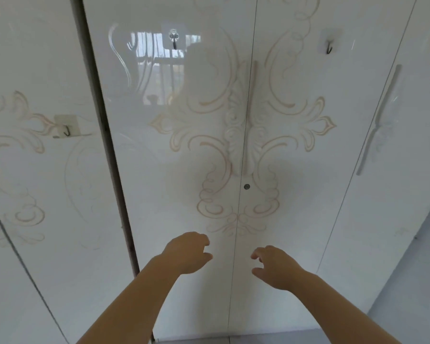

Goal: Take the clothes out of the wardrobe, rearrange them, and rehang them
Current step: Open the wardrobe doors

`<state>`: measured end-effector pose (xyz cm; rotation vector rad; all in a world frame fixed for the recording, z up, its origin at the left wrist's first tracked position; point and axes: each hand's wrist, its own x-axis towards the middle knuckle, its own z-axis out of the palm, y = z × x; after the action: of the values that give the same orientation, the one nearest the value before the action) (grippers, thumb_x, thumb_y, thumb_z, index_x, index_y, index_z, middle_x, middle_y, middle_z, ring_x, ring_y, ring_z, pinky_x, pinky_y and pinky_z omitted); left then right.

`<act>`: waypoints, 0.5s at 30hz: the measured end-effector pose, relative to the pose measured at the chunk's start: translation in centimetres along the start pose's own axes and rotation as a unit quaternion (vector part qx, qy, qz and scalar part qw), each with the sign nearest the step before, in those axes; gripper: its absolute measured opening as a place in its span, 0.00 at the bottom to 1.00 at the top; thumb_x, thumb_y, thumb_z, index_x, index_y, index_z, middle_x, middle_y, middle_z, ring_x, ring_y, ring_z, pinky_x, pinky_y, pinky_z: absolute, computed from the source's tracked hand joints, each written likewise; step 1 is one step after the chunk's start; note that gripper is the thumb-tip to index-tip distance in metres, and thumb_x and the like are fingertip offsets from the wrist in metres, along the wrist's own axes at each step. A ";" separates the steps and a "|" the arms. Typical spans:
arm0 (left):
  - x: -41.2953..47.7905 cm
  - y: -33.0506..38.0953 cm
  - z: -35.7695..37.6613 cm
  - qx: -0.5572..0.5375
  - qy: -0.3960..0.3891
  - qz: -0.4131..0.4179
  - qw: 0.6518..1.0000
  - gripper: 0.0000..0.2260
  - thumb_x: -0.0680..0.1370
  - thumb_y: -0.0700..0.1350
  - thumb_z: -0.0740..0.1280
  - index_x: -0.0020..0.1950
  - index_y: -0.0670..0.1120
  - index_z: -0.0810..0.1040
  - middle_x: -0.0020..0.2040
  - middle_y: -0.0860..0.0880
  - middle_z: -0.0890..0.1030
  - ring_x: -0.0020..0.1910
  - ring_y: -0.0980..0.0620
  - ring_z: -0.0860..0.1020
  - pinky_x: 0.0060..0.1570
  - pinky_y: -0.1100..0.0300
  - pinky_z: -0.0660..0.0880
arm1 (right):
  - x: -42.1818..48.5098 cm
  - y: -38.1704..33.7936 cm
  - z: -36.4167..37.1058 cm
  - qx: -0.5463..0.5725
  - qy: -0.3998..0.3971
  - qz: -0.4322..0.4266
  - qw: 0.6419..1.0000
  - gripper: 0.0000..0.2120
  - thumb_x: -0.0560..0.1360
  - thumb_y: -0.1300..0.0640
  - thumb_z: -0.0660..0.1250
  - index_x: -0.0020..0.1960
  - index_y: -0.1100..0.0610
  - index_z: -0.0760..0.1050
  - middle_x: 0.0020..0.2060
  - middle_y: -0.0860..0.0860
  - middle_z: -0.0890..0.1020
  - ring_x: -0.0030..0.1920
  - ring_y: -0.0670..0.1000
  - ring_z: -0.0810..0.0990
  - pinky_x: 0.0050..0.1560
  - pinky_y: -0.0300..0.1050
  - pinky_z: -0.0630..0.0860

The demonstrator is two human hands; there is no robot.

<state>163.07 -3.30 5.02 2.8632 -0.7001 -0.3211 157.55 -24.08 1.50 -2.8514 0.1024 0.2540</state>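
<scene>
A glossy white wardrobe [174, 170] with gold scroll patterns fills the view, its two middle doors closed. A long pale handle [251, 115] runs beside the seam between them, with a small keyhole [246, 186] below it. My left hand [188, 252] hovers in front of the left door, fingers loosely curled, holding nothing. My right hand [274, 265] hovers in front of the right door, fingers apart and empty. Both hands are below the keyhole, on either side of the seam. No clothes are visible.
Stick-on hooks sit on the doors: one at upper middle [173, 40], one at upper right [329, 47], one on the left door [66, 129]. Another door with a long handle [377, 120] stands at right. A dark gap [104, 135] separates the left door. Grey floor [412, 281] lies at lower right.
</scene>
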 end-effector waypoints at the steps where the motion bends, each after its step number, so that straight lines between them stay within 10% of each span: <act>1: 1.4 0.0 -0.7 -0.002 0.001 0.006 1.000 0.20 0.79 0.54 0.59 0.70 0.50 0.65 0.68 0.51 0.70 0.67 0.52 0.67 0.66 0.56 0.65 | 1.3 0.1 -0.8 0.000 0.001 0.002 1.000 0.20 0.77 0.49 0.62 0.68 0.53 0.67 0.63 0.52 0.72 0.62 0.51 0.72 0.63 0.44 0.69; 9: 12.7 0.0 -8.3 0.056 0.182 0.129 0.973 0.20 0.80 0.51 0.57 0.72 0.50 0.63 0.70 0.50 0.66 0.68 0.50 0.65 0.65 0.55 0.64 | 10.7 -0.3 -8.4 0.011 0.109 0.016 0.994 0.20 0.77 0.49 0.62 0.68 0.52 0.67 0.63 0.52 0.71 0.63 0.51 0.71 0.63 0.44 0.69; 15: 21.0 -0.2 -14.1 0.062 0.468 0.290 0.832 0.22 0.69 0.45 0.72 0.63 0.44 0.75 0.64 0.43 0.74 0.64 0.42 0.72 0.60 0.47 0.71 | 16.3 -3.0 -14.7 0.063 0.344 0.039 0.936 0.25 0.77 0.53 0.64 0.72 0.51 0.62 0.65 0.52 0.69 0.63 0.50 0.71 0.60 0.39 0.67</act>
<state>184.85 -11.36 15.07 2.2585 -1.2621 1.1482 176.23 -26.05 13.22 -2.6701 0.3522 -0.7192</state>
